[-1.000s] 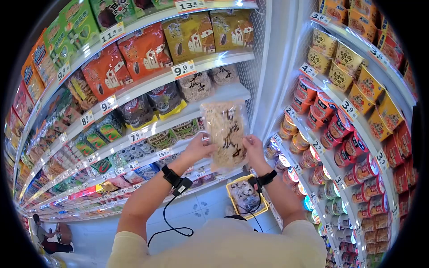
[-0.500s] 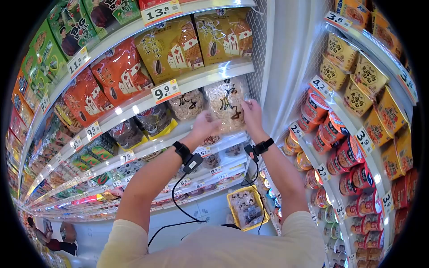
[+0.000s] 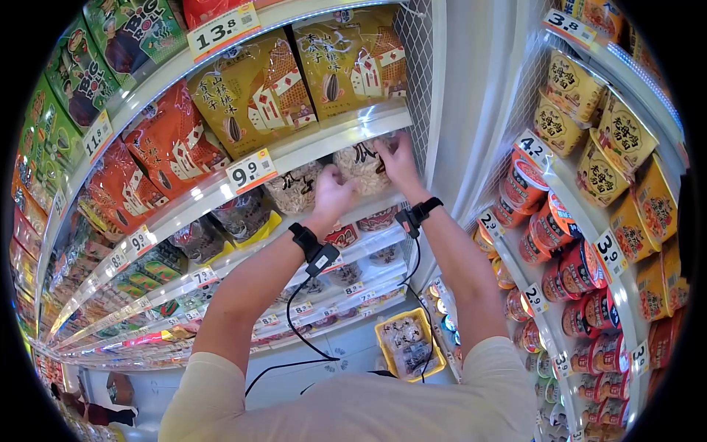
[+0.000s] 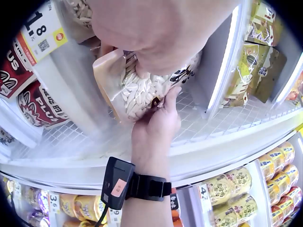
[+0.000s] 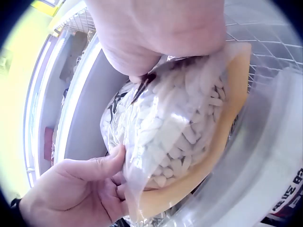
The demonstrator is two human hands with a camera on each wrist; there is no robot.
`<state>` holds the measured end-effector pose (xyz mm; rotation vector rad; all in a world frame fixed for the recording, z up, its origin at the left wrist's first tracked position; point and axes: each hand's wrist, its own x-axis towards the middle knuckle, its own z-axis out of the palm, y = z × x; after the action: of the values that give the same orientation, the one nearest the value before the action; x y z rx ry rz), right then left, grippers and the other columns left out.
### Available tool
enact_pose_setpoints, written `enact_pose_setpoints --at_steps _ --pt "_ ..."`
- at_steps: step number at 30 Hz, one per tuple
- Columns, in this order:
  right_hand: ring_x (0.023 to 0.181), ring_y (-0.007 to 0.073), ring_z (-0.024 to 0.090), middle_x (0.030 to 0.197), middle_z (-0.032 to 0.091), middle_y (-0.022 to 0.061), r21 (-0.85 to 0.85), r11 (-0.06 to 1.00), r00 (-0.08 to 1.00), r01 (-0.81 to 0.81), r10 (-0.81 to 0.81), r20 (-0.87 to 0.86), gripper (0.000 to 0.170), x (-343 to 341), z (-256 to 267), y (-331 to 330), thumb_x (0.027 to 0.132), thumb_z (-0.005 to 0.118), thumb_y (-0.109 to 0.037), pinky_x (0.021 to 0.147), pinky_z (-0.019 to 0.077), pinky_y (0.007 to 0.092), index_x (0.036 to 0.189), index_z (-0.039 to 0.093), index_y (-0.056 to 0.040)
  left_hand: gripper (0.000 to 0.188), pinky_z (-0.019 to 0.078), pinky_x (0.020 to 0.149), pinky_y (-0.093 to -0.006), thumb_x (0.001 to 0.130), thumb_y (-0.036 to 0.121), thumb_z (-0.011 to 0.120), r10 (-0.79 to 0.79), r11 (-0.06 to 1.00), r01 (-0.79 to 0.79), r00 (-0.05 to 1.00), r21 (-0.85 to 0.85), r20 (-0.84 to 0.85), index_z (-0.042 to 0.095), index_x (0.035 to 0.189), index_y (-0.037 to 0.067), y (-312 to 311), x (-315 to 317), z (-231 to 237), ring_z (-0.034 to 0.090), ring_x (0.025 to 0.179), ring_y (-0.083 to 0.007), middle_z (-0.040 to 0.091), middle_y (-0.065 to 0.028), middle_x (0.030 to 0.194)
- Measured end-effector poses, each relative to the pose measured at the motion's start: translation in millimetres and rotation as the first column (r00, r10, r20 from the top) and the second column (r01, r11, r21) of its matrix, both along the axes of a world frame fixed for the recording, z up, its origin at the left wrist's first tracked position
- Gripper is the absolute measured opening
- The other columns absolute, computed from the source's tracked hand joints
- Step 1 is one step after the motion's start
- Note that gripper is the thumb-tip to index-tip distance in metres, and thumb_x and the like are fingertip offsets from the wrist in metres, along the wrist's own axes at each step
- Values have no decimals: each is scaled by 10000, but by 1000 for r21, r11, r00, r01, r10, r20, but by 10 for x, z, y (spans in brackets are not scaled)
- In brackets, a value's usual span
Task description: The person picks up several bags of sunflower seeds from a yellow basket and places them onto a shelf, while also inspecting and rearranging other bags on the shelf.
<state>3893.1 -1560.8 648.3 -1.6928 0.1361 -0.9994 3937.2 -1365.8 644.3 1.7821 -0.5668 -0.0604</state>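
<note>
Left hand [image 3: 336,193] pinching one edge of clear seed bag [image 3: 370,175], right hand [image 3: 400,163] gripping opposite edge, bag between the two, similar packet [image 3: 293,190] beside left hand.

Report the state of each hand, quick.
Left hand: closed, pinching one side of the clear seed bag.
Right hand: closed, holding the same bag at its other side.
</note>
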Motion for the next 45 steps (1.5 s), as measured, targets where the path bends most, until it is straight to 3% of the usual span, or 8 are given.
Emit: enact_pose_setpoints --at_steps 13,16,19,26,29,32,37,45 --pt "1288 451 501 1371 511 326 -195 973 991 127 -133 -20 726 286 -436 -67 900 763 -251 1094 420 478 1460 402 39 542 538 813 -377 791 185 832 52 955 -111 976 275 212 591 1210 -61 -104 673 -253 668 910 -250 700 -163 1025" --pt "1334 479 436 1448 428 332 -270 954 989 133 -144 -23 823 -35 -216 143 866 794 -297 1108 394 513 1514 372 -16 562 535 864 -385 839 251 822 27 978 -21 999 209 -24 591 1238 -69 -97 403 150 672 979 -255 695 -175 1118" --pt "1347 513 394 1507 345 338 -477 857 975 198 -224 2 911 -223 -135 273 828 822 -345 1111 379 548 1567 343 -112 559 528 868 -376 903 321 789 49 993 -43 997 -110 54 591 1251 -69 -113 298 280 662 1007 -241 681 -184 1180" --pt "1355 551 375 1536 284 356 -656 730 928 190 -351 -122 978 -218 -336 358 798 840 -352 1123 373 559 1610 307 -240 512 504 891 -360 967 318 731 43 998 -46 996 -34 -85 590 1346 5 -225 445 357 633 1018 -224 692 -128 1219" --pt "1369 551 365 1530 283 368 -647 739 920 188 -363 -147 966 -203 -322 391 799 837 -345 1120 378 565 1600 318 -196 474 494 911 -361 971 294 724 70 991 -79 994 110 79 606 1336 15 -282 672 278 624 1044 -236 692 -116 1228" --pt "1380 554 355 1525 282 376 -659 716 893 231 -425 -148 964 -245 -253 449 802 833 -342 1123 381 562 1589 318 -136 478 484 931 -363 964 309 729 73 997 -69 988 38 -135 613 1322 14 -238 429 469 617 1059 -249 699 -118 1200" --pt "1454 566 225 1560 188 405 -626 751 938 207 -335 -92 1031 -266 -128 646 794 832 -389 1171 252 628 1602 260 -102 481 547 644 -433 1013 336 612 -31 996 63 913 67 -408 564 1348 -6 -268 635 242 687 848 -269 664 -181 1198" --pt "1440 549 270 1533 281 384 -675 674 863 299 -494 -111 899 -11 -217 810 837 785 -404 1184 260 614 1559 346 -97 392 496 921 -379 1044 248 547 7 1000 -8 998 -26 -68 560 1362 19 -304 642 224 600 1113 -225 646 -136 1284"
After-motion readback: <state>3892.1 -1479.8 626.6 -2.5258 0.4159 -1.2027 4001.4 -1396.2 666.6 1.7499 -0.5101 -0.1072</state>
